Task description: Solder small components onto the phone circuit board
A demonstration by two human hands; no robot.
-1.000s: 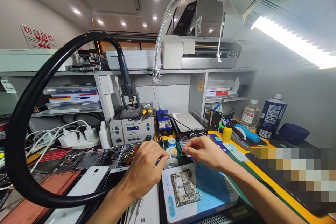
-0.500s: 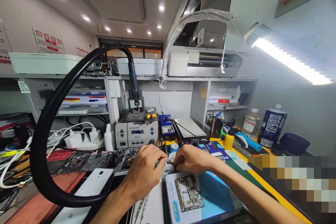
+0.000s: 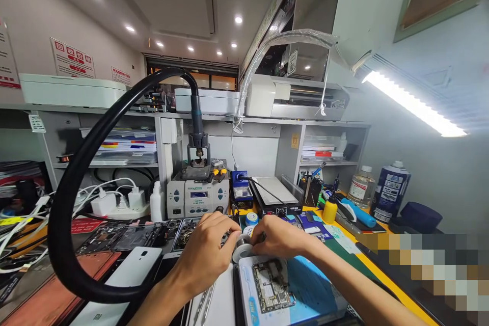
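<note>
Between my two hands is a small spool of wire [image 3: 242,251] with a white flange, tilted so its round face shows. My left hand [image 3: 208,247] is closed at the spool's left side, thumb and fingers curled against it. On the other side my right hand [image 3: 277,237] has its fingers bent in a pinch close to the spool's rim; what they grip is hidden. Just below lies a bare phone circuit board [image 3: 273,285] on a blue and white box [image 3: 317,285]. A pair of metal tweezers [image 3: 205,300] rests beneath my left wrist.
A thick black hose [image 3: 57,214] loops over the left side, above a white phone [image 3: 132,270]. Behind my hands stand a hot-air station [image 3: 198,198] and a soldering station [image 3: 242,196]. A yellow bottle [image 3: 329,210] and a spray can [image 3: 390,191] stand at right.
The view has tipped slightly upward and shifted. The spool's white face shows more fully now, and both hands stay beside it in nearly the same pose.
</note>
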